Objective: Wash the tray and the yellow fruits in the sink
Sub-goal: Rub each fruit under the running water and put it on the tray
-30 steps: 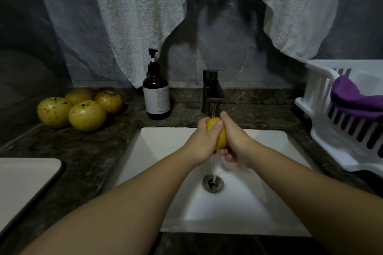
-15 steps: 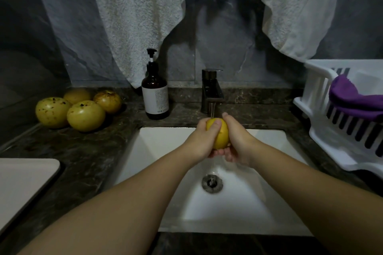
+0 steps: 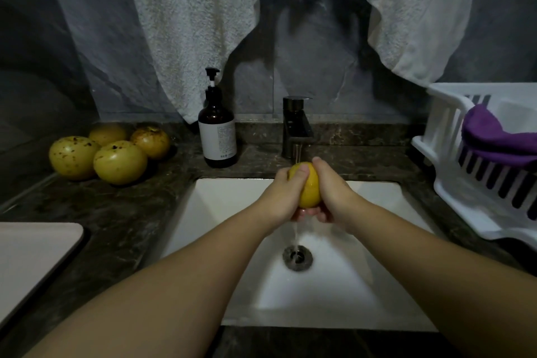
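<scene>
A yellow fruit is held over the white sink, right under the running tap. My left hand grips its left side with the thumb on top. My right hand grips its right side, fingers curled beneath. Water runs off the fruit down to the drain. Several more spotted yellow fruits lie on the dark counter at the back left. A pale tray rests on the counter at the left edge, partly out of frame.
A brown pump bottle stands left of the tap. A white dish rack holding a purple cloth sits on the right. White towels hang on the wall behind.
Both hands have shifted slightly around the fruit under the water; more of the fruit shows between them now.
</scene>
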